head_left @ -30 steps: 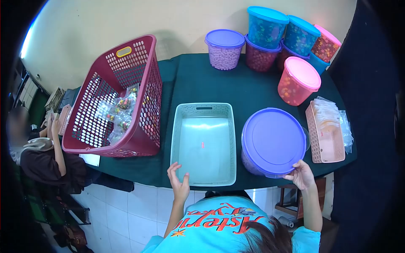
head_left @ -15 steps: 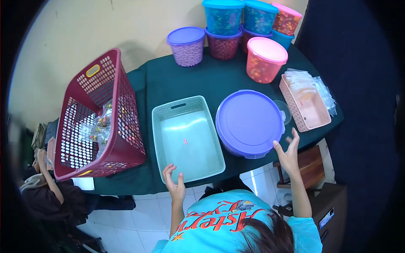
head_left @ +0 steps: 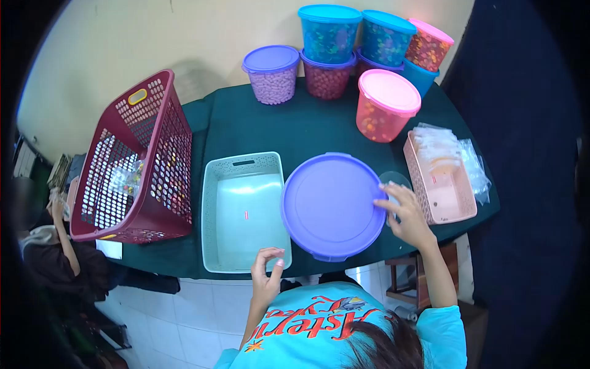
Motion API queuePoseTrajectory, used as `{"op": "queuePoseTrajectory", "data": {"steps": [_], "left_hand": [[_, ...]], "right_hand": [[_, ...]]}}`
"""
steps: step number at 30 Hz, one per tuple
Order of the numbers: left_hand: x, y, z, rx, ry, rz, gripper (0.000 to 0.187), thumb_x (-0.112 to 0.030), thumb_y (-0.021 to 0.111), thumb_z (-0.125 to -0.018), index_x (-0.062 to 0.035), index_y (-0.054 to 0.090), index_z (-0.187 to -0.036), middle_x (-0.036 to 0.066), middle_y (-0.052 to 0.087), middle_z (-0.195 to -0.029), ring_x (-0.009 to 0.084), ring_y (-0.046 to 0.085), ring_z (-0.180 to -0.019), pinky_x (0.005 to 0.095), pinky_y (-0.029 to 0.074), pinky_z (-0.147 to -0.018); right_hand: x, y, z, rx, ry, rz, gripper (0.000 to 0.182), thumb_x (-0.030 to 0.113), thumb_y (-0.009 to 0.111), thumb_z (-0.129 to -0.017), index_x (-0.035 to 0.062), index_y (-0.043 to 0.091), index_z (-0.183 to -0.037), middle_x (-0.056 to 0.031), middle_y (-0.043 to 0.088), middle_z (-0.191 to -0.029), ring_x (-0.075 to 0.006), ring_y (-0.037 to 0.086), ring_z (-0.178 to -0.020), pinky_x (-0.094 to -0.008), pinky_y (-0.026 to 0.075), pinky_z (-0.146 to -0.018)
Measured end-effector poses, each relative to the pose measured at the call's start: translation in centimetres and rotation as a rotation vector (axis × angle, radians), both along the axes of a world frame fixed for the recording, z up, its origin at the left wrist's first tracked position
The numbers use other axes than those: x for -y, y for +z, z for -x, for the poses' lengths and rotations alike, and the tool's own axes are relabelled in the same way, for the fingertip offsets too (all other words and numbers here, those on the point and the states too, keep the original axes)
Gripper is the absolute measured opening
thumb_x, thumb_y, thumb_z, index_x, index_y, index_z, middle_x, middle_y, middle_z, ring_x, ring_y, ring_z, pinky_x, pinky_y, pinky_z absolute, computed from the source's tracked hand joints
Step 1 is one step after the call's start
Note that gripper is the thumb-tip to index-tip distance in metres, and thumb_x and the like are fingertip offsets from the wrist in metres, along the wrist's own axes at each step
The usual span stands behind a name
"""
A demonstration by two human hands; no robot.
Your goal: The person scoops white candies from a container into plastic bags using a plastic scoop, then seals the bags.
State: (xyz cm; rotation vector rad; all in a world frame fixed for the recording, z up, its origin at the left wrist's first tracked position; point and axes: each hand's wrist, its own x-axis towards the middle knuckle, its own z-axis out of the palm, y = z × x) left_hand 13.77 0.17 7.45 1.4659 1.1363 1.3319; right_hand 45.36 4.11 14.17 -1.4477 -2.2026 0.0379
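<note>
A large round tub with a purple lid (head_left: 335, 206) stands at the front middle of the dark green cloth. My right hand (head_left: 402, 212) is at the lid's right edge, fingers apart and curved over the rim, not closed on it. Beside the tub on the left is a pale green rectangular basket (head_left: 246, 240) with nothing in it but a small red label on its floor. My left hand (head_left: 268, 270) is at that basket's front right corner, its fingers bent and the thumb apart from them, holding nothing.
A maroon laundry basket (head_left: 166, 166) holds clear bags at the left. A pink basket (head_left: 452, 203) with clear packets is at the right. Candy-filled tubs, including a pink one (head_left: 384, 111), line the back. Another person's arm (head_left: 66, 237) shows at far left.
My right hand has moved left onto the purple lid's edge. My left hand has shifted right along the green basket's front. The view has shifted slightly.
</note>
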Motion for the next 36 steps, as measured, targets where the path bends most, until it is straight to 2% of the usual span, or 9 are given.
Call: {"op": "queuePoseTrajectory", "data": {"steps": [7,12,17,19,22,25,28,31,36], "left_hand": [[0.4,-0.6,-6.4,0.162,0.132,-0.038,0.037,-0.007,0.052,-0.079,0.0002,0.036,-0.111,0.011,0.037,-0.106,0.0181,0.046,-0.093,0.0312,0.038,-0.083],[0.9,-1.3,-8.1,0.242,0.341,-0.027,0.037,-0.008,0.051,-0.079,-0.0012,0.036,-0.112,0.011,0.039,-0.106,0.0178,0.047,-0.092,0.0311,0.038,-0.083],[2.4,-1.5,-9.8,0.252,0.568,0.023,0.038,-0.007,0.052,-0.079,-0.0027,0.036,-0.113,0.011,0.041,-0.105,0.0184,0.049,-0.091,0.0309,0.038,-0.082],[2.9,-2.0,-9.9,0.234,0.620,0.020,0.038,-0.006,0.052,-0.079,-0.0026,0.035,-0.113,0.011,0.042,-0.105,0.0183,0.050,-0.091,0.0305,0.038,-0.082],[3.3,-2.1,-9.9,0.214,0.669,0.042,0.037,-0.004,0.052,-0.079,-0.0023,0.035,-0.113,0.010,0.043,-0.104,0.0169,0.050,-0.091,0.0295,0.039,-0.080],[3.4,-2.0,-9.2,0.209,0.731,0.037,0.037,-0.004,0.051,-0.079,-0.0019,0.035,-0.112,0.011,0.043,-0.105,0.0164,0.050,-0.090,0.0290,0.040,-0.080],[3.3,-2.2,-8.2,0.177,0.770,0.033,0.036,-0.004,0.051,-0.079,-0.0009,0.035,-0.112,0.011,0.043,-0.105,0.0159,0.050,-0.090,0.0284,0.040,-0.080],[3.5,-2.1,-7.2,0.149,0.779,0.037,0.037,-0.004,0.050,-0.080,-0.0016,0.034,-0.113,0.010,0.042,-0.105,0.0156,0.049,-0.090,0.0279,0.040,-0.080],[3.5,-2.6,-4.7,0.173,0.768,0.064,0.037,-0.005,0.049,-0.081,-0.0029,0.033,-0.114,0.009,0.041,-0.105,0.0154,0.048,-0.090,0.0272,0.039,-0.079]], "right_hand": [[-4.9,1.1,-4.3,-0.047,0.258,0.025,0.039,-0.002,0.057,-0.061,0.0118,0.059,-0.098,-0.0085,0.050,-0.113,-0.0284,0.044,-0.109,-0.0400,0.032,-0.094],[-13.0,1.0,-12.0,0.035,-0.134,-0.198,0.061,0.009,0.065,-0.059,0.0083,0.042,-0.116,-0.0205,0.039,-0.120,-0.0367,0.030,-0.117,-0.0489,0.019,-0.099],[-19.4,-3.3,-18.0,-0.141,-0.478,0.050,0.099,0.039,0.076,-0.053,0.0106,0.022,-0.131,-0.0378,0.013,-0.129,-0.0469,0.011,-0.123,-0.0518,0.012,-0.100],[-19.9,-3.9,-18.0,-0.284,-0.399,0.120,0.098,0.037,0.076,-0.057,0.0055,0.020,-0.130,-0.0341,0.018,-0.130,-0.0462,0.006,-0.125,-0.0482,0.014,-0.100],[-20.5,-5.1,-17.8,-0.464,-0.318,0.071,0.084,0.031,0.074,-0.061,0.0028,0.026,-0.125,-0.0275,0.029,-0.126,-0.0451,0.007,-0.125,-0.0469,0.014,-0.101],[-19.7,-3.5,-15.6,-0.611,-0.342,0.133,0.064,0.025,0.074,-0.064,0.0014,0.035,-0.110,-0.0164,0.042,-0.107,-0.0281,0.046,-0.102,-0.0353,0.040,-0.084],[-22.3,-7.6,-17.1,-0.705,-0.286,-0.114,0.052,0.019,0.071,-0.068,0.0010,0.036,-0.102,-0.0124,0.043,-0.100,-0.0190,0.050,-0.090,-0.0283,0.046,-0.070],[-22.4,-6.3,-17.1,-0.823,-0.372,0.069,0.045,0.016,0.069,-0.071,0.0011,0.036,-0.099,-0.0127,0.043,-0.100,-0.0194,0.048,-0.093,-0.0296,0.046,-0.072],[-22.0,-5.0,-15.5,-0.635,-0.302,0.095,0.083,0.021,0.073,-0.063,0.0057,0.023,-0.128,-0.0193,0.038,-0.122,-0.0294,0.042,-0.110,-0.0389,0.036,-0.087]]}}
